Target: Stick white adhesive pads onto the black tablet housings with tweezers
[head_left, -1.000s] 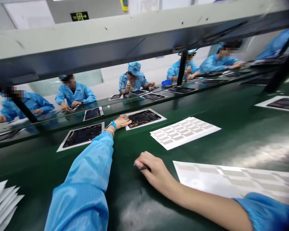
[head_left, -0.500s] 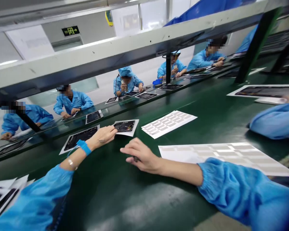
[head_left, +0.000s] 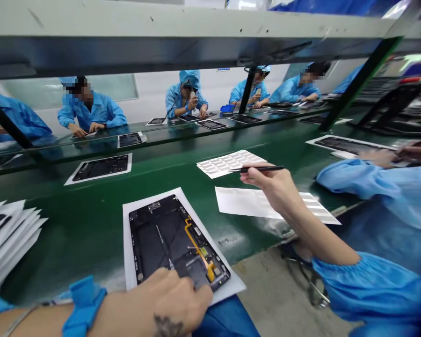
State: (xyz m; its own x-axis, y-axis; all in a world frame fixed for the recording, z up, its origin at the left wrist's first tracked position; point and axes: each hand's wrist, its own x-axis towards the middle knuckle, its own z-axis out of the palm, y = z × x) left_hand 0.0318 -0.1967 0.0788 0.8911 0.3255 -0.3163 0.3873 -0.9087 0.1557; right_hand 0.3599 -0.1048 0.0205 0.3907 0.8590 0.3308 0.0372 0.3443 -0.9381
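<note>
A black tablet housing [head_left: 161, 243] with an orange flex cable lies on a white paper sheet [head_left: 127, 234] at the front edge of the bench. My left hand [head_left: 171, 299] is closed at the housing's near edge, its thumb side toward the right corner; the undersides of its fingers are hidden. Black tweezers [head_left: 266, 168] are pinched in my right hand [head_left: 272, 185], tips pointing left. They hover by a stack of label sheets [head_left: 221, 163]. Beneath my right forearm another label sheet [head_left: 245, 201] lies on the bench, partly covered.
Another tablet housing [head_left: 101, 167] on paper rests at the back left. Papers with housings are stacked [head_left: 14, 238] at the left edge. A co-worker's sleeve [head_left: 361, 180] is close on the right. A shelf beam [head_left: 182, 42] crosses above; several people sit opposite.
My left hand has brought the tablet housing on its paper from the bench's far side to the front edge. My right hand has moved right and up, toward the label sheets.
</note>
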